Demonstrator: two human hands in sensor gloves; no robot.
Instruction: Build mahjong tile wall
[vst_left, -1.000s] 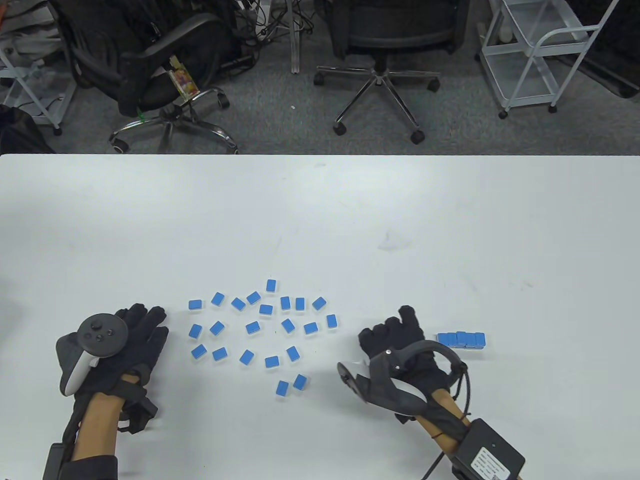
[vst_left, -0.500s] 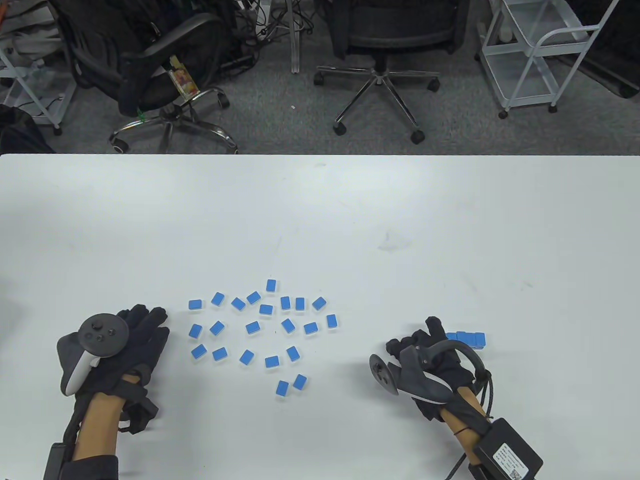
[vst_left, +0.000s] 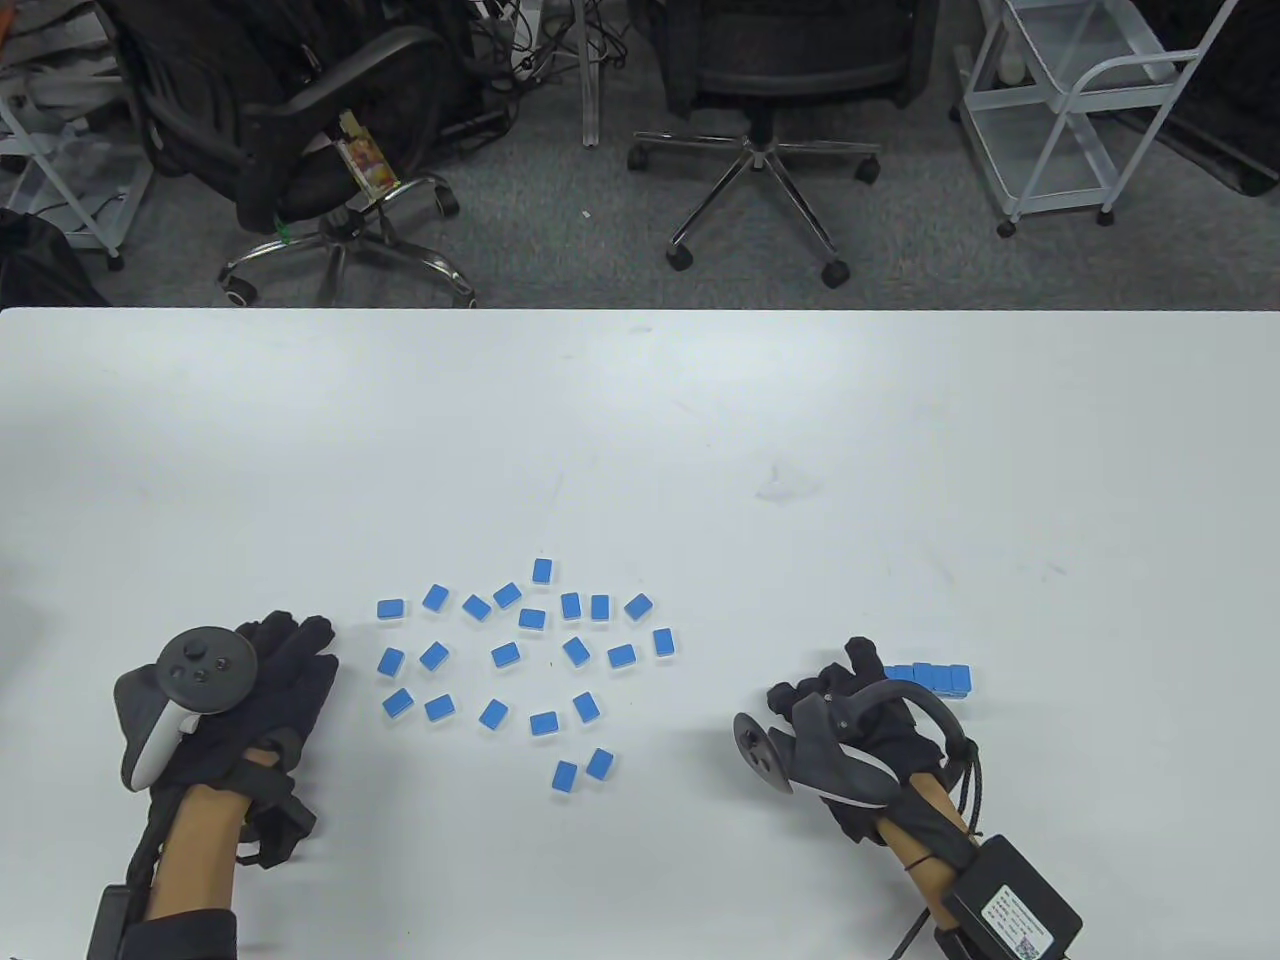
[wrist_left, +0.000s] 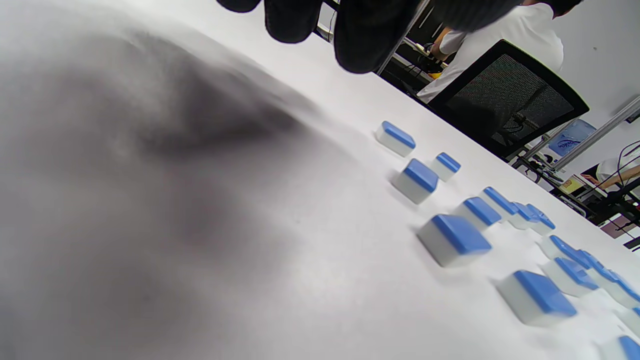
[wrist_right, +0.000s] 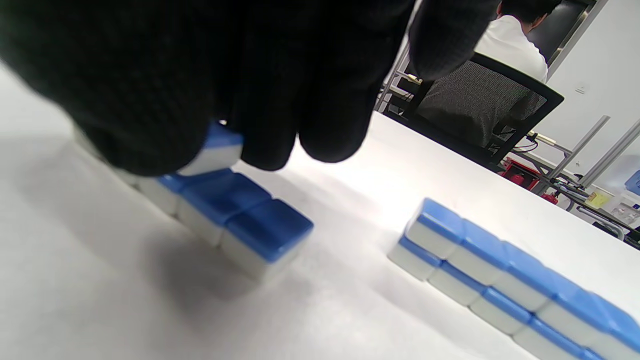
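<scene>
an office: swivel chairs, white table, carpet.

Beyond the far edge of the white counter lies grey carpet, strewn at the top with dark cables. Two black office chairs on chrome star bases stand there, one at the left turned askew, the other near the middle, and white wire carts fill the right corner. In the wrist views a mesh-backed chair holds a person in a white shirt before a pale wall.
</scene>
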